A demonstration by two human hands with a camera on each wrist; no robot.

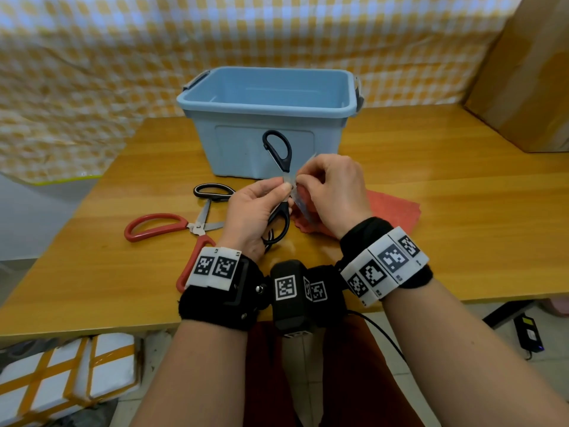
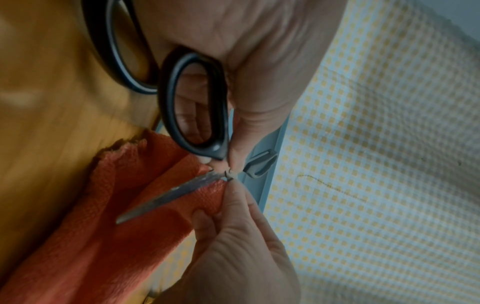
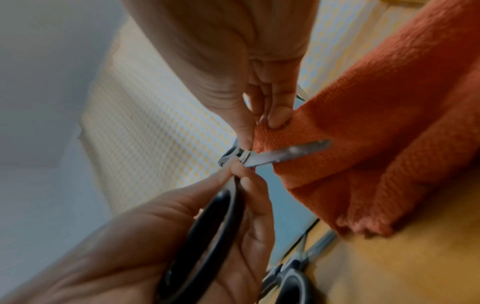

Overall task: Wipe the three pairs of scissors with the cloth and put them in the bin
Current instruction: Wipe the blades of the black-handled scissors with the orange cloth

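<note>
My left hand [image 1: 271, 198] grips the black-handled scissors [image 1: 278, 149] by the lower handle loop [image 2: 192, 107], just in front of the blue bin [image 1: 264, 118]. The scissors are spread wide, with one loop up against the bin's front wall. My right hand [image 1: 323, 189] pinches the orange-red cloth [image 1: 394, 208] near the pivot. The bare blade [image 2: 168, 197] lies across the cloth [image 3: 376, 123]. Red-handled scissors [image 1: 160, 226] and black-and-white-handled scissors [image 1: 212, 192] lie on the table to the left. Nothing shows inside the bin.
The wooden table [image 1: 446, 226] ends close to my wrists. A cardboard box [image 1: 529, 72] stands at the back right. A yellow checked sheet [image 1: 92, 57] hangs behind. Taped white parcels [image 1: 61, 377] and a black power adapter [image 1: 528, 334] lie on the floor.
</note>
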